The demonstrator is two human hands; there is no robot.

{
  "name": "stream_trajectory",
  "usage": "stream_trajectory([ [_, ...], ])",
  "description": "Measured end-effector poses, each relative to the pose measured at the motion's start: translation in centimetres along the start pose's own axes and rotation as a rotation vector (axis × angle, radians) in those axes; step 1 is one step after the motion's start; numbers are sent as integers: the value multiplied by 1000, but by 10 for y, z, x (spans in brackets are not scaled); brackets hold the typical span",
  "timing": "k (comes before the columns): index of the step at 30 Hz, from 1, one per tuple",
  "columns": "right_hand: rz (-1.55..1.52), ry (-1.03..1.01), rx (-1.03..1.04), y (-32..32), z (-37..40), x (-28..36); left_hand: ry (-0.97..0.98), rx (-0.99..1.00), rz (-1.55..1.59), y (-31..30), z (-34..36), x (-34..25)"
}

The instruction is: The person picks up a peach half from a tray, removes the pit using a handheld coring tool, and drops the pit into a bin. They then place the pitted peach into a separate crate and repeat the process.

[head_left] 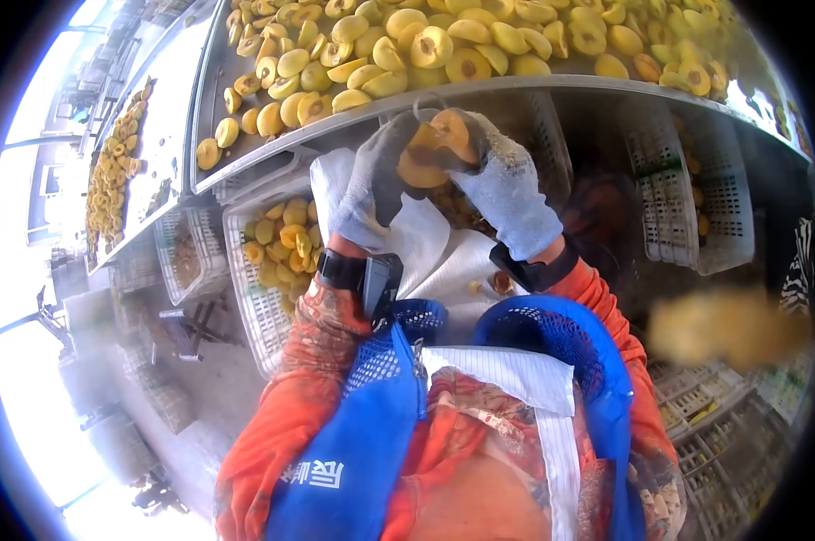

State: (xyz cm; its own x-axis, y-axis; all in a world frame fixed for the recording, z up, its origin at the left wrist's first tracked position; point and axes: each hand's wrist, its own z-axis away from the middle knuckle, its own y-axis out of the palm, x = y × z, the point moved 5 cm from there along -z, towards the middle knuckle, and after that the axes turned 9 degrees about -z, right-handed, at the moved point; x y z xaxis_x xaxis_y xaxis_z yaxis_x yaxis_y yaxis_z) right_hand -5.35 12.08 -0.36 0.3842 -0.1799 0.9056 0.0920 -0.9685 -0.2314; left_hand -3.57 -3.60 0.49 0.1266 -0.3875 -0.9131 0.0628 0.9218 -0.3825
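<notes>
My left hand (pixel 373 185), in a grey-white work glove, is closed round a yellow peach half (pixel 418 162). Beside it my right hand (pixel 506 187), gloved the same way, grips another peach half (pixel 453 133) with the cut face showing. The two pieces overlap in front of my chest, just below the table edge. A thin dark curved piece (pixel 418 106) shows at the top of the fruit, slightly blurred. Under my hands, a white cloth (pixel 416 234) hangs over my lap, with a brownish scrap (pixel 501 281) on it.
Many halved peaches (pixel 430 47) cover the metal-edged table (pixel 290 137) ahead. A white crate (pixel 256 311) of peach halves stands at my left, and more crates (pixel 727 203) are at the right. A blurred yellowish object (pixel 727 326) is close at right. Another table (pixel 159 135) with fruit lies far left.
</notes>
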Motion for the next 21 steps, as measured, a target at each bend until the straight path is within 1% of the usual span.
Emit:
stream_trajectory([
  [1,-9,45,-27,-2,2,-1,-46,22,192,2,0,4],
  [2,-18,88,-52,-4,5,-3,119,-1,359,2,-2,17],
  [4,-45,151,34,0,19,-4,355,-148,217,-5,-8,41],
  [5,-59,187,77,2,26,-6,419,-264,-95,-9,-15,40],
  [7,-9,243,127,8,34,-12,581,-464,-547,-7,-6,25],
  [8,18,267,149,10,36,-14,573,-439,-559,-4,-3,16],
  [10,30,270,118,10,35,-14,554,-392,-584,0,1,5],
  [16,127,234,91,13,41,-18,665,-361,-536,14,5,-25],
  [18,117,259,69,11,43,-16,584,-333,-422,16,3,-20],
  [21,31,221,31,12,46,-15,464,-259,-179,26,6,-32],
])
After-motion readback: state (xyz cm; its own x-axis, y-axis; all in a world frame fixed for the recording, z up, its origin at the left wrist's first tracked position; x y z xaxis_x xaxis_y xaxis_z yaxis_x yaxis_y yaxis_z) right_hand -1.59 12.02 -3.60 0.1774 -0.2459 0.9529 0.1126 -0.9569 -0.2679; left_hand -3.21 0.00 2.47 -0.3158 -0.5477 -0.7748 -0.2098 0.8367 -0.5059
